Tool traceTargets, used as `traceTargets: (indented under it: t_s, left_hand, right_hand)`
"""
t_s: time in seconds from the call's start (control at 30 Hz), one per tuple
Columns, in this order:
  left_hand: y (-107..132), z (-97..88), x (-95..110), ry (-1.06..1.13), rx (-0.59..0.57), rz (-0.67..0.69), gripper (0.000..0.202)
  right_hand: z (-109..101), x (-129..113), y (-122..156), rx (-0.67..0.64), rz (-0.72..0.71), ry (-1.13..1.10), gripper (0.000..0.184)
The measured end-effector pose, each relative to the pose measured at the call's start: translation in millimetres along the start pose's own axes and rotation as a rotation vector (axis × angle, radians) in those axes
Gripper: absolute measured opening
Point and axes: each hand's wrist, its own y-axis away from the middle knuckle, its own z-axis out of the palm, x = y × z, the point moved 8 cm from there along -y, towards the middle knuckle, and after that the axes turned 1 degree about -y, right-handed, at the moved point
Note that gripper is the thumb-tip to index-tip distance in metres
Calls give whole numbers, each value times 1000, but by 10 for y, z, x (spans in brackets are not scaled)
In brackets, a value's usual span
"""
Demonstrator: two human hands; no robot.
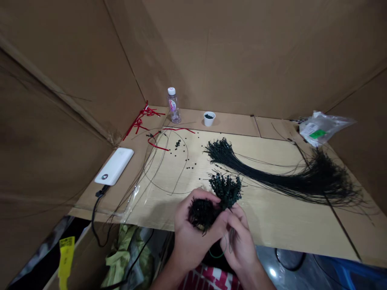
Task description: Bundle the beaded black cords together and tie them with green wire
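My left hand [193,227] is closed around a short dark green bundle [225,189] of thin wire-like strands. The bundle has a bushy, knobbly tuft at its upper end and a dark, bristly cut-looking end [201,213] in my palm. My right hand [240,233] presses against the middle of the bundle, its thumb and fingers pinched together there. A thin green thread or wire [219,255] loops down below the right fingers; whether they grip it is hard to see. Behind the hands lies a long bundle of dark strands [272,175] with a similar tuft at its left end.
Small dark bits [190,167] and loose strands [173,192] are scattered on the board [256,225]. Red ribbons [139,123], a bottle [173,106], a white cup [209,119] of dark bits, a white power bank [115,166] and a plastic bag [317,129] stand or lie around. Cardboard walls [242,56] enclose the table.
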Motion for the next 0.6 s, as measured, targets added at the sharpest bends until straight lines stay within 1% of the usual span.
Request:
traceTargets:
  t_s: [0.1, 0.3, 0.43, 0.53, 0.6]
  left_hand:
    - [-19, -11, 24, -1, 6, 15, 12]
    - [21, 29, -17, 56, -23, 17, 13]
    - [60, 3, -85, 96, 10, -31, 12]
    - [61, -14, -79, 38, 1, -40, 10]
    - [44, -22, -48, 5, -10, -31, 14]
  right_hand:
    - [12, 15, -2, 2, 17, -7, 35]
    - [-123, 39, -15, 131, 43, -56, 43]
    - [-152, 63, -12, 100, 49, -19, 43]
    - [-112, 67, -10, 43, 34, 33, 43]
    - [-76, 56, -13, 23, 18, 49, 42]
